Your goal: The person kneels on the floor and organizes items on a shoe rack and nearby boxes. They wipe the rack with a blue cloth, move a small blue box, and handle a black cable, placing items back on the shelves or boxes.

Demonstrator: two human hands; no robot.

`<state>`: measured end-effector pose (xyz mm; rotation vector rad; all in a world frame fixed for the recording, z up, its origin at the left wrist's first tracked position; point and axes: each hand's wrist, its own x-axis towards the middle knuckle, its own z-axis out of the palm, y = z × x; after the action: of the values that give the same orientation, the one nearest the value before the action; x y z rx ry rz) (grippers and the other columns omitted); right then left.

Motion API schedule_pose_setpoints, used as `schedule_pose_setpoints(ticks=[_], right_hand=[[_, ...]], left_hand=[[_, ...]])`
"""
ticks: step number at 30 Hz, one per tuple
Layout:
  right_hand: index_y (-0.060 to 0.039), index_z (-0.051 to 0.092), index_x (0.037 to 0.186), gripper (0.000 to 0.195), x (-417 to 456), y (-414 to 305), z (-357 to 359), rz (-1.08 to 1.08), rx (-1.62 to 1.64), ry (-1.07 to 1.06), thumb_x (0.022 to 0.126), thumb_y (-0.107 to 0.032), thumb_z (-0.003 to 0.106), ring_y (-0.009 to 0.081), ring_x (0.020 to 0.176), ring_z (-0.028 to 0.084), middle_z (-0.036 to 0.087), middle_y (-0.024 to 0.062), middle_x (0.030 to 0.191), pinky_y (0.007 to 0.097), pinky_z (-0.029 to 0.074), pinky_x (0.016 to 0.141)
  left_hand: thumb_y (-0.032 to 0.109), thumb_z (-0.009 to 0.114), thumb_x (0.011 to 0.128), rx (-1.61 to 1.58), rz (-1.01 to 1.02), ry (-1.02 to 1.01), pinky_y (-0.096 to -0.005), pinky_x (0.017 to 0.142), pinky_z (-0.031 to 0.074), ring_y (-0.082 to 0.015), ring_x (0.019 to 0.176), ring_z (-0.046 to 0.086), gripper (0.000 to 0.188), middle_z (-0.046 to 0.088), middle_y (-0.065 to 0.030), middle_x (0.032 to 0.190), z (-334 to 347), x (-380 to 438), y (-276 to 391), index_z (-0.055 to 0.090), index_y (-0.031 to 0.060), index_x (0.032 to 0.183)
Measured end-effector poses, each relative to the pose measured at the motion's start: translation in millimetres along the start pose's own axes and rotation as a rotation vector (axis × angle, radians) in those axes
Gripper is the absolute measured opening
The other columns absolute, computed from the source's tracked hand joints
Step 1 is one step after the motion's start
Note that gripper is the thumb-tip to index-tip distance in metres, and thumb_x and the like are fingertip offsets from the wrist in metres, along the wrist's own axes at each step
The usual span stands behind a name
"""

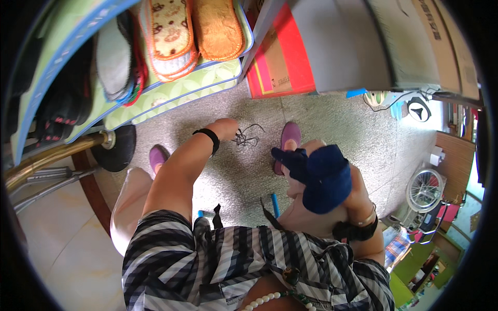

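Note:
A bundle of dark blue cloth (327, 179) is held in my right hand (356, 190), in front of my right knee; most of the fingers are behind it. My left hand (226, 129) hangs low over the speckled floor, beside a tangle of thin dark cords (247, 139). Whether its fingers hold any cord cannot be told from this view. A purple shoe (291, 134) is on my right foot, just beyond the cloth, and another purple shoe (158, 155) is on my left foot.
Shelves with a patterned liner (175, 95) carry plush insoles (218, 31) and dark shoes (58, 105) at the upper left. Cardboard boxes, one a red box (280, 58), stand ahead. Crutches (50, 177) lie at the left; a wheelchair (425, 190) is far right.

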<state>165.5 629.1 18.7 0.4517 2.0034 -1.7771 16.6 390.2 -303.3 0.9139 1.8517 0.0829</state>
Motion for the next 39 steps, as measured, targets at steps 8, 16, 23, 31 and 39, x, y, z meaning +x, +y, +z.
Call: schedule_pose_setpoints(ticks=[8, 16, 23, 31, 39], right_hand=[[-0.0007, 0.047, 0.121, 0.047, -7.7, 12.6, 11.2, -0.15, 0.143, -0.032, 0.077, -0.003, 0.062, 0.0157, 0.103, 0.054, 0.056, 0.0087, 0.113, 0.0305, 0.044, 0.09], [0.0013, 0.041, 0.128, 0.049, -17.6, 13.3, 11.5, -0.345, 0.383, 0.047, 0.081, -0.004, 0.054, 0.0196, 0.107, 0.054, 0.054, 0.0108, 0.119, 0.0335, 0.044, 0.092], [0.0035, 0.045, 0.123, 0.04, -53.4, -108.4, -2.9, -0.621, 0.546, 0.152, 0.084, -0.003, 0.045, 0.0233, 0.106, 0.055, 0.056, 0.0141, 0.115, 0.0353, 0.045, 0.092], [0.0005, 0.03, 0.133, 0.072, -36.3, -260.8, -29.3, -1.143, -0.985, 1.224, 0.075, -0.02, 0.067, 0.0347, 0.115, 0.046, 0.044, 0.0238, 0.127, 0.0405, 0.04, 0.095], [-0.0018, 0.041, 0.125, 0.048, -13.6, -155.6, 139.9, -0.809, -0.295, -0.368, 0.086, -0.023, 0.061, 0.0143, 0.087, 0.056, 0.057, 0.0075, 0.098, 0.0262, 0.047, 0.077]], left_hand=[[0.015, 0.065, 0.08, -1.116, 0.209, 0.325, -0.0263, 0.056, 0.046, -0.0113, 0.056, 0.052, 0.027, 0.059, -0.002, 0.077, -79.0, -158.8, 43.9, 0.059, 0.0023, 0.103], [0.017, 0.058, 0.088, -0.833, 0.295, 0.586, -0.0212, 0.059, 0.044, -0.0061, 0.059, 0.048, 0.014, 0.055, 0.0041, 0.077, -132.6, -301.0, 99.7, 0.058, 0.0045, 0.095], [0.018, 0.055, 0.09, -0.753, 0.306, 0.652, -0.0195, 0.054, 0.043, -0.0052, 0.061, 0.05, 0.014, 0.058, 0.003, 0.076, -129.9, -373.1, 121.0, 0.057, 0.0045, 0.091], [0.02, 0.056, 0.089, -0.863, 0.418, 0.827, -0.0198, 0.057, 0.045, -0.0051, 0.063, 0.052, 0.019, 0.059, 0.0021, 0.077, -130.8, -418.0, 142.4, 0.059, 0.004, 0.099], [0.02, 0.057, 0.088, -0.921, 0.698, 0.862, -0.0197, 0.06, 0.047, -0.0077, 0.07, 0.056, 0.019, 0.061, 0.0003, 0.081, -135.1, -422.9, 165.3, 0.061, 0.0036, 0.097]])
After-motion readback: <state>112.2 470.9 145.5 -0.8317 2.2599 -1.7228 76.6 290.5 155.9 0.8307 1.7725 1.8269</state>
